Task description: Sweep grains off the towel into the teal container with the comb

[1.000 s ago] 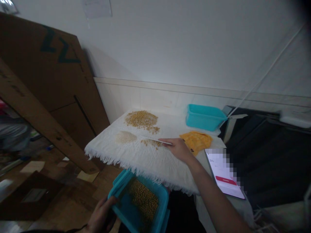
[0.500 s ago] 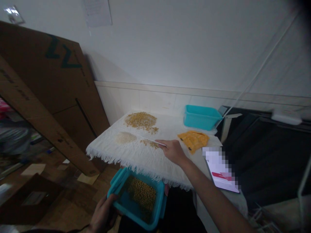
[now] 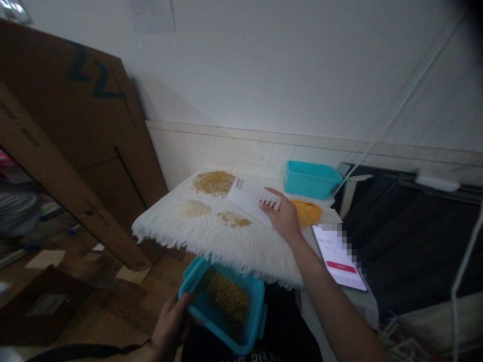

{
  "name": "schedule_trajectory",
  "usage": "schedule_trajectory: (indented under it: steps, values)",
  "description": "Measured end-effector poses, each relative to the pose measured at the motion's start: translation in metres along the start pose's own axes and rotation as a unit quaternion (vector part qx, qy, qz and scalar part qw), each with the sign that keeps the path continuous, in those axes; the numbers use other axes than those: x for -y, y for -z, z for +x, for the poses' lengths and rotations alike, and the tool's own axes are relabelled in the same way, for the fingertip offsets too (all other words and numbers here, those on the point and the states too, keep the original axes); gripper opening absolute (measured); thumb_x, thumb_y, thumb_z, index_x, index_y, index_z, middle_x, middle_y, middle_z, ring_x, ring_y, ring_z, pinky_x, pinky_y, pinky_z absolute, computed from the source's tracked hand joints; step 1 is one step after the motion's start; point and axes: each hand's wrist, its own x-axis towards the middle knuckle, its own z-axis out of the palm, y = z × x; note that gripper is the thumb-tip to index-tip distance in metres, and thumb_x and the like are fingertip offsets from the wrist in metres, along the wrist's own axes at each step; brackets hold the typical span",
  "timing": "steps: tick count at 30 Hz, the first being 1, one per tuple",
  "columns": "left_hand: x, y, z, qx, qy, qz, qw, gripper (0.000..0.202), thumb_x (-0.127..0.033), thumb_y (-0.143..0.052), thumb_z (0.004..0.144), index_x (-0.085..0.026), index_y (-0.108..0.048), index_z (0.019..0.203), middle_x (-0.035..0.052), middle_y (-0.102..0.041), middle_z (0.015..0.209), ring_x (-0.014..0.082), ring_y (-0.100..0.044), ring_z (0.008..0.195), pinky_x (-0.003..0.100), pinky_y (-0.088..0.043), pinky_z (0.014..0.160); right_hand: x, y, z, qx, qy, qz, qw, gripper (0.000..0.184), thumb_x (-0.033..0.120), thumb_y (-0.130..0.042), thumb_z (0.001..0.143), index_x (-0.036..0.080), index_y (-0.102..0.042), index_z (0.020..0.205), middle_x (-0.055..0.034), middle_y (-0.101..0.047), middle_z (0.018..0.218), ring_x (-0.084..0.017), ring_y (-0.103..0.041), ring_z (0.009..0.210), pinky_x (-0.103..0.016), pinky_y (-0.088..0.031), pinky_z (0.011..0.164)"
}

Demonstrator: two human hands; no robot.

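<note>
My left hand (image 3: 170, 321) grips the near-left rim of a teal plastic box (image 3: 259, 314), held tilted below the table's front edge. Yellow soybeans (image 3: 229, 296) lie inside it. Over the table, my right hand (image 3: 286, 217) is closed on a flat white slotted plastic piece (image 3: 249, 198), its broad face turned up. Beyond its far end a large soybean pile (image 3: 213, 182) spreads on the white fringed cloth (image 3: 204, 234). Nearer to me are a pale pile of rice-like grains (image 3: 194, 208) and a small scatter of soybeans (image 3: 234, 219).
A second teal box (image 3: 313, 180) stands at the back right, with a yellow cloth (image 3: 308, 213) in front. A lit phone (image 3: 337, 259) lies along the right edge. Tall cardboard (image 3: 98, 130) leans at the left; a white cable (image 3: 403, 108) hangs at the right.
My right hand has turned the white slotted piece from edge-on to face-up and raised it rightward, away from the small soybean scatter. The held box has shifted slightly right in view.
</note>
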Motion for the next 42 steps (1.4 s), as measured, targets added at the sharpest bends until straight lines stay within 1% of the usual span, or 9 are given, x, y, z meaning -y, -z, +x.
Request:
schedule_trajectory:
  steps: [2,4,8,11,20,27,32,39,42]
  values:
    - [0.005,-0.001,0.003,0.0,-0.005,0.003,1.0,0.032,-0.05,-0.071,0.069,-0.02,-0.059,0.063,0.0018,-0.061,0.038,0.0051,-0.034,0.023,0.016,-0.016,0.029,-0.005,0.014,-0.004,-0.083,-0.033,0.048,0.995,0.074,0.03,-0.075,0.072,0.014,-0.055,0.142,-0.0129,-0.076,0.114,-0.027,-0.072,0.089,-0.041,-0.056,0.084]
    - [0.01,-0.001,0.007,-0.003,-0.004,0.007,1.0,0.034,-0.052,-0.072,0.066,-0.021,-0.058,0.059,0.0018,-0.059,0.037,0.006,-0.033,0.024,0.017,-0.016,0.029,-0.01,0.027,-0.015,-0.126,-0.051,0.052,0.989,0.086,0.031,-0.077,0.068,0.014,-0.048,0.146,-0.0147,-0.071,0.122,-0.028,-0.071,0.092,-0.044,-0.055,0.088]
    - [0.02,0.001,0.017,-0.024,0.009,-0.002,1.0,0.037,-0.054,-0.076,0.058,-0.021,-0.059,0.058,-0.002,-0.054,0.035,0.0068,-0.032,0.025,0.018,-0.017,0.028,-0.01,0.042,-0.052,-0.153,-0.087,-0.003,0.984,0.079,0.039,-0.076,0.072,0.019,-0.05,0.143,-0.0149,-0.067,0.13,-0.029,-0.069,0.102,-0.047,-0.052,0.095]
    - [0.021,0.005,0.021,-0.044,0.001,-0.02,0.999,0.039,-0.056,-0.078,0.056,-0.021,-0.063,0.063,-0.0046,-0.053,0.038,0.0064,-0.031,0.027,0.018,-0.019,0.029,-0.002,0.038,-0.075,-0.182,-0.132,-0.013,0.974,0.076,0.047,-0.075,0.074,0.017,-0.052,0.14,-0.0167,-0.068,0.126,-0.031,-0.07,0.099,-0.048,-0.054,0.091]
    - [-0.001,0.012,0.021,-0.041,0.028,-0.023,0.999,0.039,-0.055,-0.078,0.055,-0.021,-0.059,0.058,-0.0028,-0.054,0.036,0.0072,-0.034,0.025,0.017,-0.02,0.03,0.01,0.014,-0.101,-0.194,-0.169,-0.021,0.966,0.056,0.047,-0.073,0.077,0.018,-0.06,0.124,-0.0125,-0.072,0.115,-0.029,-0.07,0.1,-0.042,-0.055,0.09]
    - [0.002,0.014,0.02,-0.063,0.004,-0.042,0.997,0.033,-0.048,-0.079,0.059,-0.02,-0.061,0.062,-0.0084,-0.047,0.038,0.0046,-0.03,0.027,0.015,-0.019,0.03,0.007,0.017,-0.104,-0.194,-0.167,-0.004,0.967,0.056,0.048,-0.075,0.074,0.019,-0.063,0.12,-0.0111,-0.074,0.108,-0.028,-0.071,0.091,-0.041,-0.057,0.082]
    - [-0.001,0.009,0.015,-0.044,-0.003,-0.02,0.999,0.035,-0.049,-0.079,0.059,-0.021,-0.059,0.062,-0.0059,-0.051,0.037,0.0054,-0.032,0.026,0.016,-0.019,0.03,0.004,0.022,-0.107,-0.18,-0.159,0.018,0.971,0.055,0.046,-0.076,0.075,0.019,-0.063,0.121,-0.0107,-0.073,0.109,-0.027,-0.07,0.091,-0.042,-0.057,0.083]
    - [-0.01,0.008,0.009,-0.034,-0.006,-0.014,0.999,0.036,-0.053,-0.076,0.064,-0.022,-0.059,0.066,-0.012,-0.04,0.037,0.0034,-0.029,0.025,0.015,-0.017,0.03,0.0,0.029,-0.111,-0.157,-0.182,0.095,0.966,0.063,0.046,-0.08,0.071,0.018,-0.062,0.125,-0.0122,-0.075,0.11,-0.028,-0.072,0.091,-0.043,-0.058,0.083]
    - [-0.016,0.008,0.006,-0.029,-0.01,-0.009,0.999,0.034,-0.051,-0.076,0.065,-0.021,-0.059,0.067,-0.0116,-0.041,0.038,0.003,-0.03,0.026,0.015,-0.017,0.031,0.0,0.031,-0.112,-0.144,-0.188,0.113,0.965,0.064,0.045,-0.081,0.071,0.018,-0.061,0.125,-0.0121,-0.076,0.11,-0.029,-0.073,0.092,-0.044,-0.058,0.084]
